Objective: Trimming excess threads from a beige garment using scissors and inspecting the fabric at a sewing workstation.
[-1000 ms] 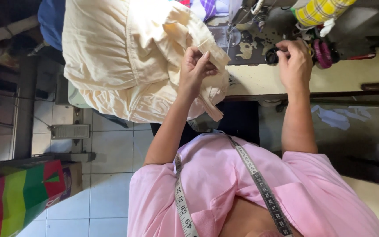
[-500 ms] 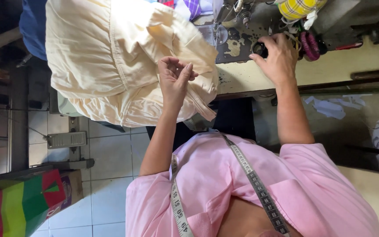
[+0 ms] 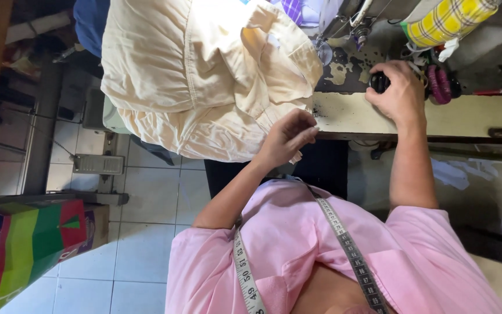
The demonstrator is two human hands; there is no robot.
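Observation:
A big cream garment [image 3: 204, 75] lies heaped on the sewing table [image 3: 355, 113] and hangs over its near edge. My left hand [image 3: 286, 136] hovers at that hanging edge with fingers pinched together; nothing shows between them. My right hand [image 3: 401, 93] rests on the worn table top, closed around a small black wheel [image 3: 378, 82] on the sewing machine [image 3: 350, 35]. The needle area of the machine sits just past the garment's right corner.
A measuring tape [image 3: 350, 250] hangs round my neck over a pink shirt. A yellow checked cloth roll [image 3: 448, 20] lies on the machine. On the tiled floor stand a striped multicoloured bag [image 3: 30, 244] and a grey foot pedal [image 3: 97, 164]. Blue cloth [image 3: 91, 20] sits behind.
My left hand has come off the garment and drawn back toward my body, fingers pinched. My right hand stays on the black wheel.

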